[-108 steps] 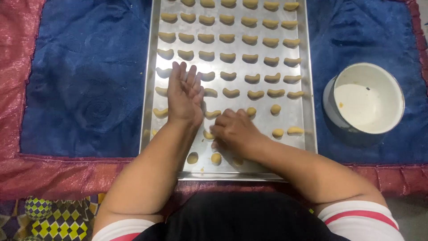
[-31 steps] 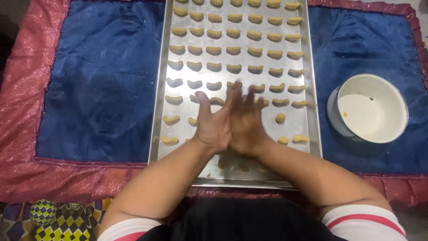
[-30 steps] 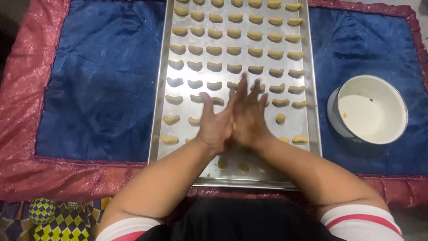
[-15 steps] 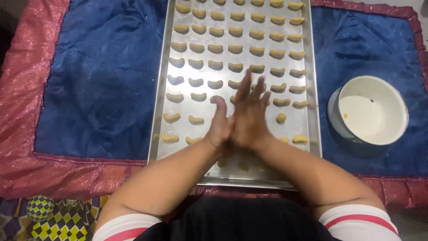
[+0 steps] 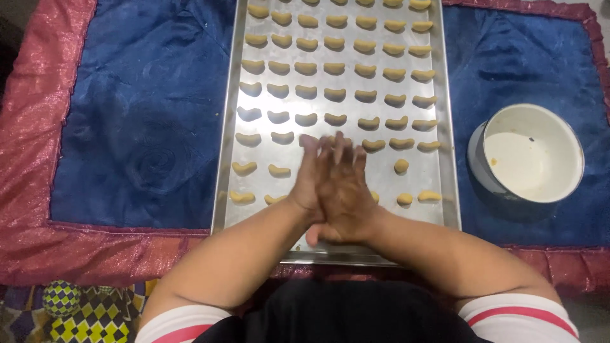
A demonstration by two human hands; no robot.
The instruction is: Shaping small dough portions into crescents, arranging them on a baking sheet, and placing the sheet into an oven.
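Observation:
A long metal baking tray lies on a blue cloth, filled with rows of small pale crescent dough pieces. Over its near end my left hand and my right hand are pressed flat together, palm to palm, fingers stretched forward. The right hand lies on top and slightly ahead. Whatever sits between the palms is hidden. Two small round dough balls lie just right of the hands, with a crescent beside the nearer one.
A white enamel bowl with a thin smear inside stands on the blue cloth right of the tray. A shiny red border edges the cloth. A patterned fabric shows at the lower left.
Earlier my hands were apart on the tray's near end, the right one at the loose dough. They have since come together and slid against each other, palms pressed.

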